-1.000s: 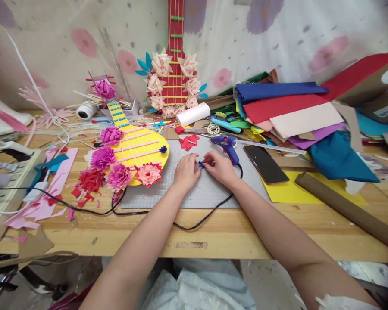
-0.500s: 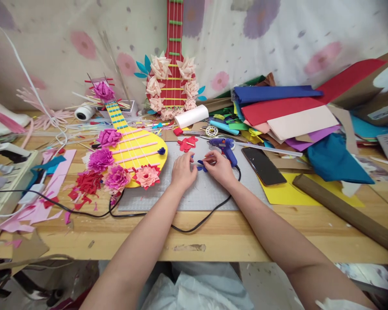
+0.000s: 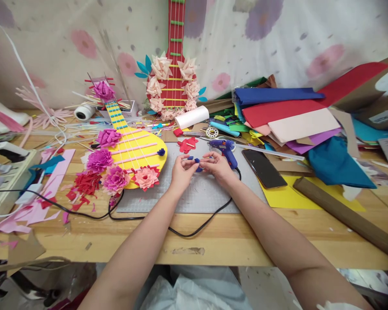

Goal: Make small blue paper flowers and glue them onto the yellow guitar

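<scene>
Above the grey cutting mat [image 3: 148, 201], my left hand [image 3: 181, 174] and my right hand [image 3: 219, 168] are brought close together with their fingers pinched. Small dark blue paper pieces [image 3: 197, 161], shaped like petals, show between and at the fingertips. Both hands seem to touch the same piece; fingers hide part of it. A blue glue gun [image 3: 225, 150] lies on the mat just beyond my right hand. Red paper pieces [image 3: 187, 144] rest on the mat beyond my left hand. To the left lies a yellow paper guitar [image 3: 139, 150] with pink and purple paper flowers.
A red guitar [image 3: 175, 92] with pale flowers leans at the back. On the right are a black phone [image 3: 264, 168], a brown roll [image 3: 345, 215] and stacked coloured paper [image 3: 297, 122]. The black cord [image 3: 210, 220] loops in front of the mat. A power strip [image 3: 13, 189] stands far left.
My hands have moved together. The blue piece at my right fingertips has risen slightly and now meets my left fingertips. The view has shifted a little.
</scene>
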{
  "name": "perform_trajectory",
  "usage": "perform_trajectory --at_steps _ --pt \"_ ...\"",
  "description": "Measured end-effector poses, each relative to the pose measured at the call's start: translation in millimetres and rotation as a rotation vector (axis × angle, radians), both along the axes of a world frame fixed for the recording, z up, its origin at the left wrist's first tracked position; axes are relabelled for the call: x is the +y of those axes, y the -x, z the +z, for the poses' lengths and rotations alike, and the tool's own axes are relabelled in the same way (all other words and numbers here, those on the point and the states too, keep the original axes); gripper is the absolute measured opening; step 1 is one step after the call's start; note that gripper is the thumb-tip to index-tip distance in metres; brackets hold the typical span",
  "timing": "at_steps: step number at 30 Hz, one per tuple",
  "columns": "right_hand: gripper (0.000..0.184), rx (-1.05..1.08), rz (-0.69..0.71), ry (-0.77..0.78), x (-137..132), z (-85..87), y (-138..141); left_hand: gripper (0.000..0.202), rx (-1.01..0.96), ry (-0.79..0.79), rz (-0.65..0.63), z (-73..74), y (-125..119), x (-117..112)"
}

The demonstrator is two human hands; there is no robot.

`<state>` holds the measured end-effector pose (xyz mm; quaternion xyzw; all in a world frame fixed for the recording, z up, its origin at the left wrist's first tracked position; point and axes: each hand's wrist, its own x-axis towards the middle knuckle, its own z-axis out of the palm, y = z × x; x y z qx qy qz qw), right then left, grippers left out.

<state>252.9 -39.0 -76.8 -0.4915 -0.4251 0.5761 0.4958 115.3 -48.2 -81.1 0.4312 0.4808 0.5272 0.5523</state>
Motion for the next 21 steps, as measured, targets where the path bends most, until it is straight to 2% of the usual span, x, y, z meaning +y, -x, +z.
perform_trajectory --at_steps 6,13,16,21 --pt "0.046 -0.03 0.113 -0.025 -4.6 7.0 1.7 0.039 0.168 -0.138 0.032 -8.1 6.6 1.1" --pt "0.045 -0.168 0.082 -0.157 1.2 -5.0 3.7 0.044 0.311 -0.195 -0.028 -1.1 9.8 -3.3" --pt "0.045 -0.137 0.066 -0.156 2.9 -7.7 3.7 0.045 0.266 -0.17 -0.019 -1.1 8.4 -2.7" --pt "0.046 -0.065 0.027 -0.112 2.2 -5.9 3.8 0.051 0.029 -0.014 0.013 -1.6 6.2 0.3"
